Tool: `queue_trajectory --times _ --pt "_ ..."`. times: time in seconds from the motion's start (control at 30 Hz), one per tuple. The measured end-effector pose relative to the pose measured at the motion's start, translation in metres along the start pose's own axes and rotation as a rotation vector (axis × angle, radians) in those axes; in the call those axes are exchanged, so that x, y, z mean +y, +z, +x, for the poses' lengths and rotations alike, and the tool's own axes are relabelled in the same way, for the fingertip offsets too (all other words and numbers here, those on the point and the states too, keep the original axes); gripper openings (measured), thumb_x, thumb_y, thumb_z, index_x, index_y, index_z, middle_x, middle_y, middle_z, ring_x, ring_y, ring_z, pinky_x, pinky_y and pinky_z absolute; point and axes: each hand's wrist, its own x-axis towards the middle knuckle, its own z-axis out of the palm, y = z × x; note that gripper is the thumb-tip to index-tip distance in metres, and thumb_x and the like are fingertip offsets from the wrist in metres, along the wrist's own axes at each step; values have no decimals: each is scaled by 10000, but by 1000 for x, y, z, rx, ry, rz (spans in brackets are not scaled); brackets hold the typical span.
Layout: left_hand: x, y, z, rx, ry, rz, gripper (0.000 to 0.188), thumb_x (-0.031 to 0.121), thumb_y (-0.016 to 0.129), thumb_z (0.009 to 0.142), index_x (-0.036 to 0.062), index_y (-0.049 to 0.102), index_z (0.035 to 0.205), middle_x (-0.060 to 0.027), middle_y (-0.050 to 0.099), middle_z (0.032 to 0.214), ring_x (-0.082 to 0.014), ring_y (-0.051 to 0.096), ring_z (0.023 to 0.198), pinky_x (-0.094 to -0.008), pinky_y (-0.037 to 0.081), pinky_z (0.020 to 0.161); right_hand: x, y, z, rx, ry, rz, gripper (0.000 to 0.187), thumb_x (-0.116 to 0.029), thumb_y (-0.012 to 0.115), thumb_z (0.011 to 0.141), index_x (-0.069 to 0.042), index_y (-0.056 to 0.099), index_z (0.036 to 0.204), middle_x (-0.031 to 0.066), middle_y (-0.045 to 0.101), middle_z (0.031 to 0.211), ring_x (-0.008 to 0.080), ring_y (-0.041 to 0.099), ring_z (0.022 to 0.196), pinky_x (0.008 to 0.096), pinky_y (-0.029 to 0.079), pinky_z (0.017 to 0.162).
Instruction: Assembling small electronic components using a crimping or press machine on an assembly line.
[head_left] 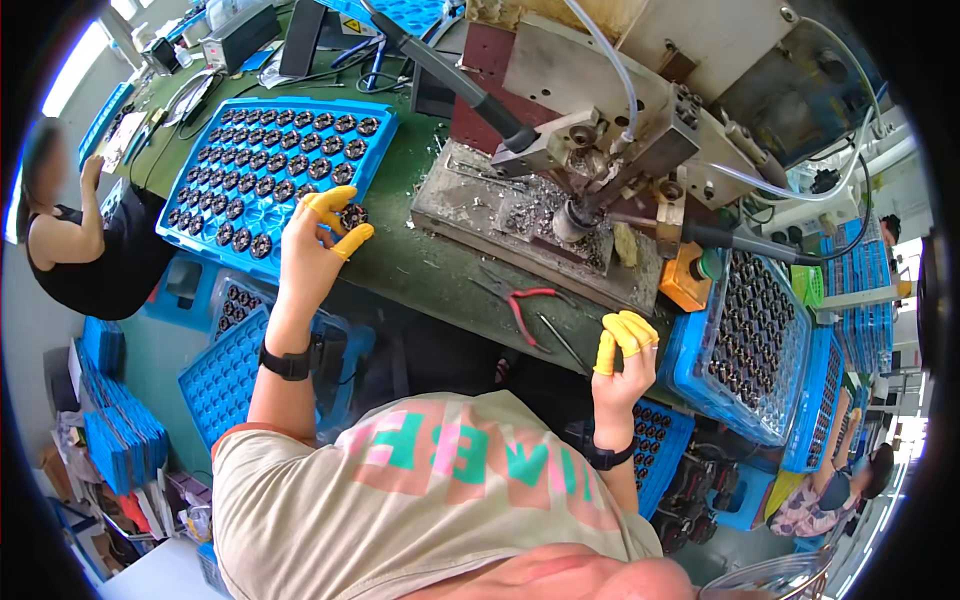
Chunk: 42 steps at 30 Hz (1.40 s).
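My left hand (318, 240), with yellow finger cots on some fingertips, pinches a small round black-and-copper part (353, 216) between thumb and fingers. It is at the lower right corner of a blue tray (378, 140) that holds rows of similar round parts. My right hand (627, 352) is raised just off the bench's front edge, its yellow-capped fingers up and apart from the thumb, with nothing visible in them. Nearest to it on the bench are a thin metal rod (563, 342) and red-handled pliers (522, 312).
A metal machine (575, 215) stands ahead, its base littered with metal chips and a hose above. An orange container (686, 276) sits beside it. More blue trays (690, 375) of parts are stacked at right. People work at far left and right.
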Motion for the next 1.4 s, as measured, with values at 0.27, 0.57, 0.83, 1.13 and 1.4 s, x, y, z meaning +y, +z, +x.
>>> queue_trajectory --times 0.27,0.57,0.83,1.13,1.4 --pt "4 2 4 -74 56 93 421 59 855 702 58 709 1097 -17 625 977 -110 534 745 -226 385 581 3 5 0 -61 -2 -85 164 -17 715 843 -36 711 1006 113 674 948 305 664 908 390 529 811" --pt "13 1 3 -70 63 57 451 93 874 673 80 701 1089 -31 567 887 -156 485 684 -270 393 589 0 6 -3 -47 -19 -87 113 25 687 851 -12 695 957 104 707 900 306 676 861 385 536 800" --pt "19 -2 3 -99 85 58 449 78 874 678 61 697 1091 -56 579 922 -180 545 744 -280 473 685 -3 -1 17 83 261 417 147 14 612 929 20 635 1074 131 683 950 211 635 840 321 509 781" --pt "16 0 -1 -110 121 115 444 111 874 672 82 715 1086 -36 594 913 -171 567 748 -281 447 630 -21 40 102 -75 204 326 492 -171 837 791 -12 623 1205 122 651 1127 256 632 1026 345 489 921" --pt "12 2 -2 -92 135 148 458 102 877 670 103 731 1104 -11 628 969 -126 541 728 -255 384 598 -11 15 84 89 165 369 407 -80 809 796 -11 646 1163 116 668 1100 237 635 1007 335 490 914"
